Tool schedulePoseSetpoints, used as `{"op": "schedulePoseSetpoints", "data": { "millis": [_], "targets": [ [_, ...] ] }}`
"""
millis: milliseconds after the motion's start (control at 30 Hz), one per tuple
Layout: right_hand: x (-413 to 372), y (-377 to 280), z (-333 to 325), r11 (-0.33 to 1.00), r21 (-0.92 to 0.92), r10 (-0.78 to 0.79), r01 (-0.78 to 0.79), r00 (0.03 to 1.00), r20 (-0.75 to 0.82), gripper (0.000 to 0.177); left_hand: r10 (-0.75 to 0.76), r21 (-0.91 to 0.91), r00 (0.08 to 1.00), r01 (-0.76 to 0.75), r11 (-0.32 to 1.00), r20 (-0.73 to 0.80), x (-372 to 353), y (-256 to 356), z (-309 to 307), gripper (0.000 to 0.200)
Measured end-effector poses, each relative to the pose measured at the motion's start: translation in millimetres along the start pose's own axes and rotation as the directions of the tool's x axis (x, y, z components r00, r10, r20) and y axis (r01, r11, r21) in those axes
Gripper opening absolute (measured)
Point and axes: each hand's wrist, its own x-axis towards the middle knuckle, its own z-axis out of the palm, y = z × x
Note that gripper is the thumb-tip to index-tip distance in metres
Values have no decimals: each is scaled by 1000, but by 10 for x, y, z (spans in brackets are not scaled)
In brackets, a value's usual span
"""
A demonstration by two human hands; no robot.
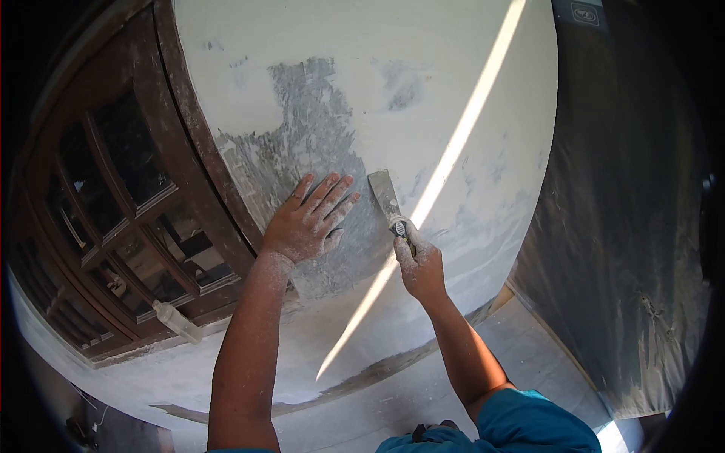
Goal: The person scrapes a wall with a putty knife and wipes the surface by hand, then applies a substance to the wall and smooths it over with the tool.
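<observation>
My right hand is wrapped round the handle of a putty knife, its flat metal blade pointing up and to the left against the wall. To the left, my left hand lies with fingers spread over a grey scraped patch of that wall. White dust coats both hands and the left wrist. Around the grey patch the surface is off-white, with smaller grey marks above and to the right of the blade.
A brown wooden window frame with glass panes borders the wall on the left. On its sill leans a clear plastic bottle. Dark plastic sheeting hangs at the right. A pale dusty floor lies below, and a sunlight strip crosses the wall.
</observation>
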Motion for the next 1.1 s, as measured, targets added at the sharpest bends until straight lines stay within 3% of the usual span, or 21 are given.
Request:
{"op": "schedulePoseSetpoints", "data": {
  "millis": [167,267,400,467,533,600,733,800,833,933,1100],
  "targets": [
    [-95,408,71,981,-15,-192,192,974,-121,39,9,48,1000,-10,999,28,4,-14,1,78],
    [77,87,-49,997,-58,-55,54,998,-18,38,2,21,999,-3,1000,34,7,-8,-21,77],
    [9,229,-29,997,-54,-55,55,998,0,38,3,22,999,-4,1000,37,8,-22,-18,77],
    [-82,426,55,964,-13,-264,265,957,-116,38,12,38,1000,-13,999,25,0,-14,3,78],
    [-25,227,11,986,12,-165,167,982,-87,39,10,38,999,-11,999,33,4,-21,-19,78],
    [118,-2,-74,998,-58,36,-34,999,38,40,9,34,999,-11,999,41,8,-2,-21,78],
    [-42,233,-1,997,-67,-50,49,999,-5,40,-1,7,1000,1,1000,-2,3,-14,8,80],
    [-65,442,107,973,-35,-230,228,966,-120,39,-3,15,1000,4,1000,-12,2,-8,0,80],
    [-52,229,55,992,-23,-125,124,989,-78,39,2,25,1000,-2,1000,15,1,-9,-17,79],
    [124,-90,-16,998,-56,-10,10,1000,-8,39,7,25,999,-8,1000,47,7,-3,-37,77],
    [-83,188,142,990,-18,-141,140,984,-110,41,5,40,1000,-5,999,6,14,-26,-10,80]
  ]
}}
